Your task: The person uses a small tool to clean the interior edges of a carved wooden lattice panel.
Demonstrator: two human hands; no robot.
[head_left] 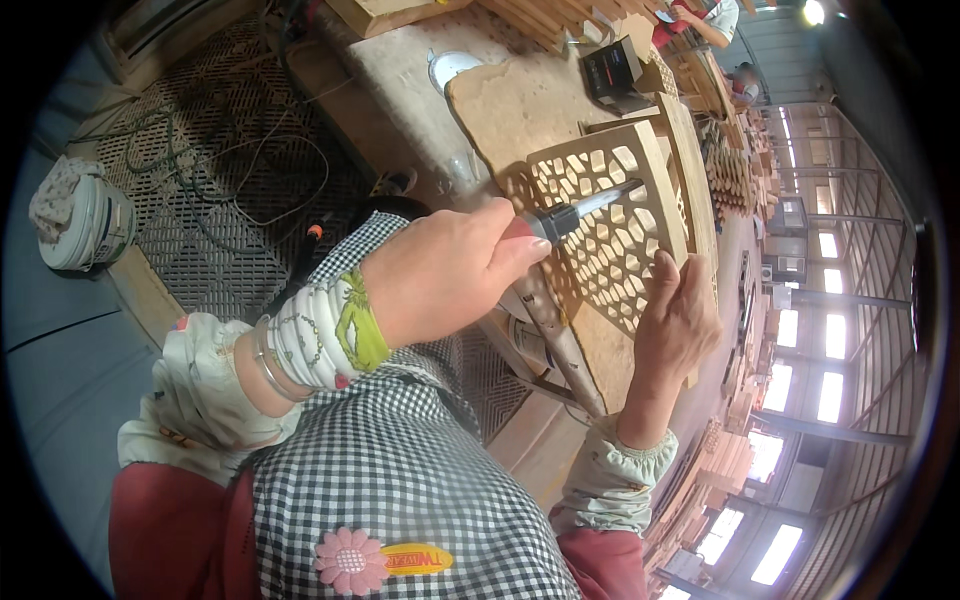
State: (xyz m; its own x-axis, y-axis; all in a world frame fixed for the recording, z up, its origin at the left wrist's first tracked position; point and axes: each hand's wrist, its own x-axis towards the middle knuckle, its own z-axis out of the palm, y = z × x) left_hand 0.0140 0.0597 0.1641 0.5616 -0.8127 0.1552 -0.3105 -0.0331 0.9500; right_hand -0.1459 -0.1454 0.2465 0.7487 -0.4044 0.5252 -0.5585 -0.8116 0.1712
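A worn, pale table carries a brown board. The fingers of the left hand wrap tightly around the handle of a tool; its metal blade points away from them, over a wooden panel full of cutouts. The right hand pinches that panel's near edge between thumb and fingers, so the panel lies just beyond both hands. Farther out stand a black box and, on the left, a white bucket.
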